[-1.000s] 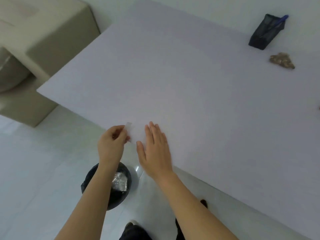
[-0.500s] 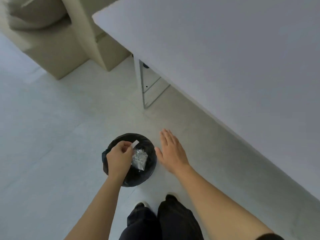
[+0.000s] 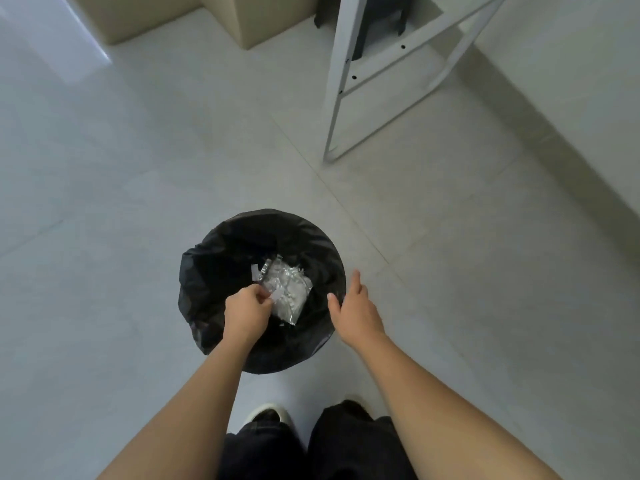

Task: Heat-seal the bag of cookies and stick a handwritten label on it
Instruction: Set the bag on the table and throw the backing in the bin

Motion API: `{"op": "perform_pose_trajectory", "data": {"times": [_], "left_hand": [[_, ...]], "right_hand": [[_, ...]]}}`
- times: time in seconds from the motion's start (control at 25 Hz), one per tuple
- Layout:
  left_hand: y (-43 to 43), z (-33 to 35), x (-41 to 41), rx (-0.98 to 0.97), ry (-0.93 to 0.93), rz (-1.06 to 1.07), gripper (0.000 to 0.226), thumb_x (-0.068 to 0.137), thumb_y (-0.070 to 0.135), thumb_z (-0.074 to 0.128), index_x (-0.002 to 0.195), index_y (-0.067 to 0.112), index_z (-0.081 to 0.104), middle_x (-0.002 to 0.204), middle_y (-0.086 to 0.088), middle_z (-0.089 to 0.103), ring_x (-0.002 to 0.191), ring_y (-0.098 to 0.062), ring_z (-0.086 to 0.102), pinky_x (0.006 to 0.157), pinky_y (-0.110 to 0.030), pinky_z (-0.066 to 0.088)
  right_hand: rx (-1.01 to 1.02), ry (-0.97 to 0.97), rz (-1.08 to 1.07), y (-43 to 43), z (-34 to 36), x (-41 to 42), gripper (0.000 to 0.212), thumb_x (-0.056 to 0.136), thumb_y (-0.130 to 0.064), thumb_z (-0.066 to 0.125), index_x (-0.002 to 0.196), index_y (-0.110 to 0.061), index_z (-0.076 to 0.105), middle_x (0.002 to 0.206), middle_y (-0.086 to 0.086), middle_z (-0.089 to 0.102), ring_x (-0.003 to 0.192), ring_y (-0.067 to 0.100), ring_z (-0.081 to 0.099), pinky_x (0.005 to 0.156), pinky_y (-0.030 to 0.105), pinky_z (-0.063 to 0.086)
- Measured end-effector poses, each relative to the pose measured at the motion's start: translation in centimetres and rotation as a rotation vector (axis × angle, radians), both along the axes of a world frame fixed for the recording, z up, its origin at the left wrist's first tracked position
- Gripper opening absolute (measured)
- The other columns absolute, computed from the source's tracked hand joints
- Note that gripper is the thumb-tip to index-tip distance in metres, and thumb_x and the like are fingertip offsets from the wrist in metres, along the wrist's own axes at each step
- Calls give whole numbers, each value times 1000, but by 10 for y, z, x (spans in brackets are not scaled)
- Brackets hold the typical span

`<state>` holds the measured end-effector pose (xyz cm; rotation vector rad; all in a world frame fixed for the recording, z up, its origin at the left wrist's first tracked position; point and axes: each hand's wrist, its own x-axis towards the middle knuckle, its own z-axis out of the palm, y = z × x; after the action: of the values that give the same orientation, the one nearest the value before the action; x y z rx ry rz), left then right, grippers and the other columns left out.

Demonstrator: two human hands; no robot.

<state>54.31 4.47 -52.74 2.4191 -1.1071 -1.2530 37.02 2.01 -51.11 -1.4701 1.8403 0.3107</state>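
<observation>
I look straight down at a round bin lined with a black bag [image 3: 214,271] on the floor. My left hand [image 3: 246,310] hovers over its opening and pinches a small white paper strip [image 3: 276,296] between thumb and fingers. My right hand [image 3: 356,308] hangs over the bin's right rim with fingers straight and nothing in it. Inside the bin lie a crumpled silvery wrapper [image 3: 289,289] and another small white strip [image 3: 256,273]. The bag of cookies and the label are out of view.
A white metal table leg frame [image 3: 341,88] stands on the pale tiled floor at the upper right. A beige sofa base [image 3: 194,19] sits at the top. My dark trousers and a shoe [image 3: 266,415] show at the bottom.
My view swung down from the tabletop to the floor bin. My left hand carried the white strip from the table edge down over the bin opening; my right hand followed, staying open.
</observation>
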Motion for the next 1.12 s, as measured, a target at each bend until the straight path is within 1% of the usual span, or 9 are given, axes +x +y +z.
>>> {"op": "perform_pose_trajectory", "data": {"times": [0.08,0.16,0.32,0.44,0.56,0.68,0.84,0.96,1.12], "left_hand": [[0,-23,-3,43,-7,-5,16,87,15,55,95,7,67,84,-11,69,77,-20,61,67,-28,44],[0,-37,-4,85,-27,19,18,87,13,54,97,4,66,88,-15,69,76,-21,57,66,-28,40],[0,-14,-3,67,-66,30,28,86,11,55,111,2,63,99,-19,67,87,-30,60,73,-32,46],[5,32,5,26,-75,66,34,85,6,52,117,-2,59,105,-20,67,97,-33,63,85,-34,47],[10,109,8,-9,-57,53,35,86,7,49,119,0,59,106,-17,68,97,-32,63,92,-38,47],[14,219,-7,-120,-39,36,31,92,11,46,118,5,61,108,-13,68,97,-26,60,82,-29,41],[23,383,-43,-325,2,-18,30,95,15,44,120,7,60,111,-8,68,94,-17,58,80,-22,38],[25,478,-88,-454,50,-178,32,96,16,42,123,6,57,113,-9,66,100,-20,58,86,-26,41],[13,547,-177,-545,178,-496,37,98,18,38,131,5,49,119,-14,63,107,-27,57,87,-31,43]], "right_hand": [[4,-50,-83,4,-18,3,56,98,-26,31,146,-11,5,118,20,57,100,36,58,83,42,49],[-38,-89,-148,7,-27,6,47,98,-22,30,142,-12,15,106,20,63,94,37,60,80,44,51],[-25,-103,-136,7,-8,4,60,98,-36,31,146,-9,6,139,17,42,120,36,48,93,42,42],[-75,-112,-61,5,34,9,60,98,-36,31,146,-6,10,147,15,31,131,32,35,102,41,35],[-179,-155,6,10,112,15,55,99,-33,30,144,-5,16,149,14,29,134,29,30,107,39,29],[-229,-179,66,16,216,17,55,99,-34,27,145,-6,16,152,12,24,139,26,24,113,35,21],[-382,-188,60,38,377,-2,50,100,-31,27,144,-8,23,151,10,29,139,23,25,113,32,18],[-561,-81,-46,54,470,-43,47,99,-28,31,141,-6,31,145,13,40,132,27,36,109,34,26],[-703,80,-351,79,534,-119,47,97,-27,27,136,-3,38,138,15,47,126,30,44,104,36,34]]}}
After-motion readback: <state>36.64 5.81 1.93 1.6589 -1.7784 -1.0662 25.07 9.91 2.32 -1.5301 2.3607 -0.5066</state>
